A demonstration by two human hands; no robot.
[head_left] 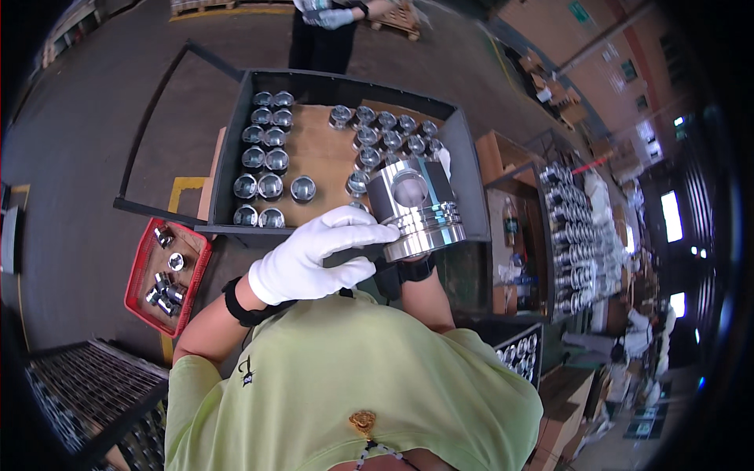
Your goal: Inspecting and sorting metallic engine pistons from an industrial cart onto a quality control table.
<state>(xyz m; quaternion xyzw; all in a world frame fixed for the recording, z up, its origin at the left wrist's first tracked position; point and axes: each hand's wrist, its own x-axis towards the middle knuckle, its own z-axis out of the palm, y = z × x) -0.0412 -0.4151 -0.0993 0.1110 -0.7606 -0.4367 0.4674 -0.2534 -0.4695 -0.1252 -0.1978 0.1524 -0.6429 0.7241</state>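
Nearest, the left hand (314, 255), white-gloved, lies half open with its fingers (369, 231) pressed flat against one shiny metal piston (416, 208). The right hand is hidden behind that piston; only its wrist shows beneath, so its grip cannot be told. Left of them, a red basket (140, 271) holds about five small metal parts. Beyond, a dark tray (471, 177) carries roughly two dozen pistons in rows.

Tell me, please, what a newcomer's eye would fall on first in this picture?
Probably the shiny metal piston held up at centre, with the white-gloved left hand laid across its lower side; the right hand is hidden behind it. Behind it, a dark bin holds rows of similar pistons on cardboard, and a red basket of small metal parts sits lower left.
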